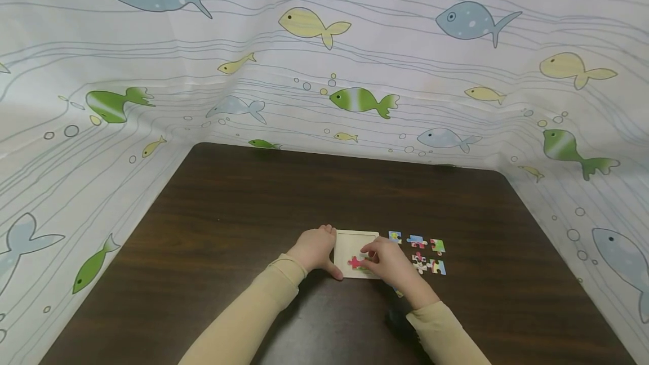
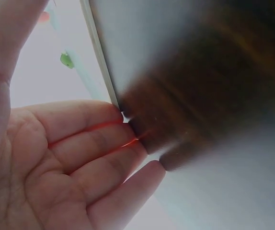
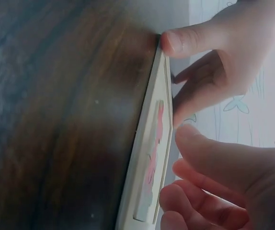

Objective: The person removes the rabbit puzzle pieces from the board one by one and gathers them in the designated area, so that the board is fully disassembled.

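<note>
A light wooden puzzle tray (image 1: pixel 350 241) lies on the table, with pink-and-green puzzle pieces (image 1: pixel 354 262) in its lower part. Along the tray's left side is my left hand (image 1: pixel 315 248); its thumb touches the near left corner, and the left wrist view shows its straight fingers (image 2: pixel 99 167) beside the tray edge (image 2: pixel 100 57). My right hand (image 1: pixel 389 261) hovers over the tray's right half. In the right wrist view its thumb and bent fingers stand apart above the joined pieces (image 3: pixel 152 165), with nothing visible between them.
Several loose puzzle pieces (image 1: pixel 417 241) lie right of the tray, and one (image 1: pixel 399 292) is partly hidden by my right forearm. A dark object (image 1: pixel 400 320) sits under the right wrist. Fish-patterned curtain (image 1: pixel 304 72) surrounds the dark wooden table (image 1: pixel 253 201).
</note>
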Demonstrator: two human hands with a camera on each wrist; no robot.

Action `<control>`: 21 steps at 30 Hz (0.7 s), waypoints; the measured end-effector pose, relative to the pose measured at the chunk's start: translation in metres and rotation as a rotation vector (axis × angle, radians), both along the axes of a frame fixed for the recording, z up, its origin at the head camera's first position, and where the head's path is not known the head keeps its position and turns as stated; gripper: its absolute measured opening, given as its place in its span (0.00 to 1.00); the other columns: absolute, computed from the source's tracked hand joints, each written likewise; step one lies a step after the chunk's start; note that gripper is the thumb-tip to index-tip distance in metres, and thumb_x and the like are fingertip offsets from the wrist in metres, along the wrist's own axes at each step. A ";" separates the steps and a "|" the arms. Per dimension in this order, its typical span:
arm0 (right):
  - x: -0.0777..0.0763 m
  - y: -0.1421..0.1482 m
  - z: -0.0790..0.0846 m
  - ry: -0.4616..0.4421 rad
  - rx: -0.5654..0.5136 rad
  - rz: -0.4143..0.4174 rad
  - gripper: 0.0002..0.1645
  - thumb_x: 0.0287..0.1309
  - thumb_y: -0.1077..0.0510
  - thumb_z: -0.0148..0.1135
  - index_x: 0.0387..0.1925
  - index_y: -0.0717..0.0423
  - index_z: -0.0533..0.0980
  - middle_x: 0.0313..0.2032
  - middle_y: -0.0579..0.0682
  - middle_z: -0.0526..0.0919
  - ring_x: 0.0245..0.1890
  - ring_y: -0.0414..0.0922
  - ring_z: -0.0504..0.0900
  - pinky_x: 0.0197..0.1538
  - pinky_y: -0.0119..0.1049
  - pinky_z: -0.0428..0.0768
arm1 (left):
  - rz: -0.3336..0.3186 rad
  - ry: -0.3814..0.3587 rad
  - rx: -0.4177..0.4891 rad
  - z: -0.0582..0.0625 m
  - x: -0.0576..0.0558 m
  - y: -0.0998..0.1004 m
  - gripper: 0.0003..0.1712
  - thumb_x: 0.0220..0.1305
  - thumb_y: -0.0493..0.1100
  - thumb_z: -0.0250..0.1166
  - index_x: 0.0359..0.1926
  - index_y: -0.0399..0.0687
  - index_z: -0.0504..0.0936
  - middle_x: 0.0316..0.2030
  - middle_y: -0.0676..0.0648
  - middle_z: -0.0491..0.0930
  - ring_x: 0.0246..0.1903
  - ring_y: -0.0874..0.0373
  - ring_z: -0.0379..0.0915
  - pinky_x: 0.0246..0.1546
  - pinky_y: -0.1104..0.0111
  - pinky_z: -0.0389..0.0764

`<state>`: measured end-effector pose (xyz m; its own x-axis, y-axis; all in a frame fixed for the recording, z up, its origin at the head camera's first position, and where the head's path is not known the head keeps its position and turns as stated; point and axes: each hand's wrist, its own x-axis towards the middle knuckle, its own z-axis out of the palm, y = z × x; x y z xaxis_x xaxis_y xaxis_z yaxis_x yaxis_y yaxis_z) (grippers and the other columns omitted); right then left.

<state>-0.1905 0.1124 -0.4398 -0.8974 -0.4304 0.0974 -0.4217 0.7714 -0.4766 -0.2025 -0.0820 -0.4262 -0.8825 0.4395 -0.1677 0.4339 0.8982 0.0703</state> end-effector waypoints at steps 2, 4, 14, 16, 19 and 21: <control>0.000 -0.002 -0.001 -0.002 0.003 0.009 0.09 0.45 0.62 0.73 0.32 0.58 0.83 0.25 0.45 0.74 0.25 0.39 0.70 0.29 0.29 0.73 | -0.002 0.004 0.004 0.000 0.000 0.000 0.64 0.32 0.73 0.73 0.63 0.33 0.69 0.62 0.37 0.71 0.61 0.49 0.68 0.52 0.63 0.77; 0.001 -0.003 -0.001 -0.002 0.003 0.017 0.10 0.45 0.62 0.73 0.33 0.59 0.83 0.26 0.45 0.74 0.26 0.39 0.70 0.29 0.30 0.73 | -0.003 0.008 0.005 0.001 0.001 -0.001 0.63 0.32 0.73 0.73 0.62 0.33 0.70 0.61 0.37 0.71 0.60 0.49 0.69 0.51 0.63 0.77; 0.002 -0.002 -0.005 -0.009 -0.008 0.041 0.13 0.42 0.59 0.76 0.33 0.59 0.83 0.25 0.45 0.74 0.26 0.39 0.72 0.30 0.30 0.75 | -0.008 0.011 0.017 0.001 0.001 0.000 0.63 0.33 0.72 0.73 0.62 0.31 0.69 0.60 0.36 0.71 0.59 0.48 0.70 0.51 0.63 0.78; 0.003 -0.002 -0.006 -0.006 -0.010 0.041 0.14 0.42 0.58 0.76 0.33 0.59 0.83 0.25 0.45 0.74 0.26 0.39 0.72 0.30 0.29 0.75 | -0.008 0.015 0.021 0.001 0.001 0.000 0.63 0.32 0.72 0.74 0.62 0.31 0.70 0.60 0.36 0.72 0.58 0.49 0.71 0.50 0.63 0.78; 0.003 -0.002 -0.007 0.007 -0.001 0.044 0.13 0.42 0.58 0.76 0.32 0.58 0.83 0.25 0.44 0.73 0.26 0.38 0.71 0.29 0.29 0.74 | -0.006 0.010 0.023 0.002 0.002 0.000 0.63 0.32 0.72 0.74 0.62 0.31 0.70 0.60 0.37 0.72 0.58 0.49 0.71 0.50 0.63 0.78; 0.004 -0.002 -0.008 0.014 0.005 0.046 0.13 0.42 0.58 0.76 0.31 0.58 0.83 0.25 0.44 0.73 0.26 0.38 0.71 0.29 0.29 0.74 | -0.005 0.005 0.027 0.003 0.002 0.000 0.63 0.32 0.72 0.74 0.62 0.31 0.69 0.60 0.37 0.72 0.59 0.48 0.70 0.51 0.63 0.78</control>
<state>-0.1870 0.1108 -0.4477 -0.8753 -0.4716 0.1073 -0.4631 0.7533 -0.4670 -0.2008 -0.0819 -0.4236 -0.8812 0.4480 -0.1509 0.4386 0.8939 0.0924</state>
